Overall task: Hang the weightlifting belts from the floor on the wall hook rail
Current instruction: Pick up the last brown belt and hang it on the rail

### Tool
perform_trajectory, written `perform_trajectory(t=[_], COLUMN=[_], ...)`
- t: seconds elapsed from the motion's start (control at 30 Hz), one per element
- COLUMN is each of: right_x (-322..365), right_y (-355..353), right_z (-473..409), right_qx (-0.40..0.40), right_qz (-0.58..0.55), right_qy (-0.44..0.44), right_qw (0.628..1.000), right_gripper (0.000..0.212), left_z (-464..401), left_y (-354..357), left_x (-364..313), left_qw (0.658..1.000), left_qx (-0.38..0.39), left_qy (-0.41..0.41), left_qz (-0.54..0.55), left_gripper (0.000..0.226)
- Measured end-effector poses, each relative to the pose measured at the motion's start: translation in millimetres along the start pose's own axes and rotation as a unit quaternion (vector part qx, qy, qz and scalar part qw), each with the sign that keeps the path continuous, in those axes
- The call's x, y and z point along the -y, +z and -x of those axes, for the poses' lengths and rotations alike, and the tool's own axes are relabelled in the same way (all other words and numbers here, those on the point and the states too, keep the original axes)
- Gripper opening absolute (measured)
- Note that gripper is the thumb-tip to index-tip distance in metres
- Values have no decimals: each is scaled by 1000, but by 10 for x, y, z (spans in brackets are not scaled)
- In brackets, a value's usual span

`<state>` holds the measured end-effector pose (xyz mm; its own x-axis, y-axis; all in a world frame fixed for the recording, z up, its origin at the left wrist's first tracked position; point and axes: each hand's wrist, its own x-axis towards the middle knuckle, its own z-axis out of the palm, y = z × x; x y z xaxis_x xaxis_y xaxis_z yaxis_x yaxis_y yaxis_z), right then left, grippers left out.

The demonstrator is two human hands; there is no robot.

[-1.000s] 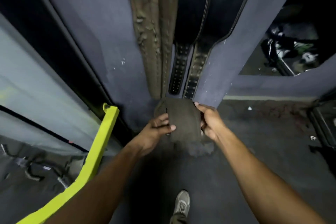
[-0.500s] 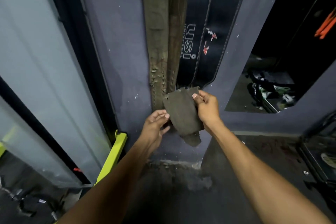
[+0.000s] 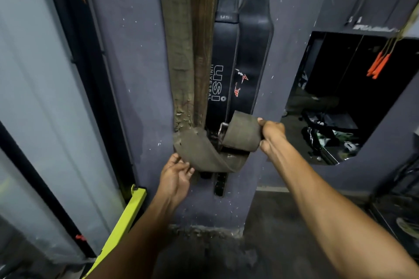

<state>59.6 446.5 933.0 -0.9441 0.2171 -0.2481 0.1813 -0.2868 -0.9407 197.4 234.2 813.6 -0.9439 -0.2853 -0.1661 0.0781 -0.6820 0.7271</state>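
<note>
The right hand (image 3: pixel 271 135) grips one end of the olive belt (image 3: pixel 204 154), raised in front of the wall pillar (image 3: pixel 136 75). The left hand (image 3: pixel 175 176), fingers relaxed, touches the belt's sagging loop from below. A black belt (image 3: pixel 238 63) and a brown belt (image 3: pixel 181 52) hang on the pillar behind.

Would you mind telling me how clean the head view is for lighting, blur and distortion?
Head view: dim light; the wide lens bends the hanging black leather belts; the worn olive fabric belt and right hand read sharp, while the wall opening at right is nearly black.
</note>
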Motion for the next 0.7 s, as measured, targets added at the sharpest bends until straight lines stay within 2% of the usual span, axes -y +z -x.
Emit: perform_trajectory(t=[0.07, 0.17, 0.27, 0.33, 0.4, 0.47, 0.53, 0.6, 0.67, 0.7], right_x=[113, 202, 206, 179, 197, 256, 331, 406, 465, 486], right_y=[42, 156, 236, 257, 276, 320, 379, 443, 494, 513], right_z=[27, 98, 166, 202, 238, 263, 309, 355, 375, 371], right_qx=[38, 97, 128, 142, 145, 143, 147, 150, 148, 143], right_qz=[-23, -24, -21, -26, -41, -54, -64, -69, -73, -76], right_qy=[5, -11, -26, -33, -37, -38, -33, -19, 1, 7], right_qw=[999, 995, 991, 989, 988, 987, 986, 986, 986, 987], right_gripper=[14, 9, 16, 17, 16, 15, 12, 11, 19, 22], left_z=[-20, -70, -106, -136, -155, -155, -241, -260, -274, -259], left_y=[29, 98, 106, 111, 178, 254, 311, 446, 560, 599], left_x=[94, 196, 170, 121, 61, 10, -48, -207, -386, -484], left_qw=[997, 984, 967, 959, 953, 944, 936, 938, 921, 908], left_qx=[-49, -109, -116, -114, -106, -110, -105, 24, 131, 167], left_qy=[-51, -132, -198, -217, -226, -188, -52, 56, 83, 70], left_qz=[-27, -56, -109, -145, -174, -248, -332, -342, -358, -378], left_gripper=[45, 29, 21, 14, 17, 19, 38, 69, 82, 83])
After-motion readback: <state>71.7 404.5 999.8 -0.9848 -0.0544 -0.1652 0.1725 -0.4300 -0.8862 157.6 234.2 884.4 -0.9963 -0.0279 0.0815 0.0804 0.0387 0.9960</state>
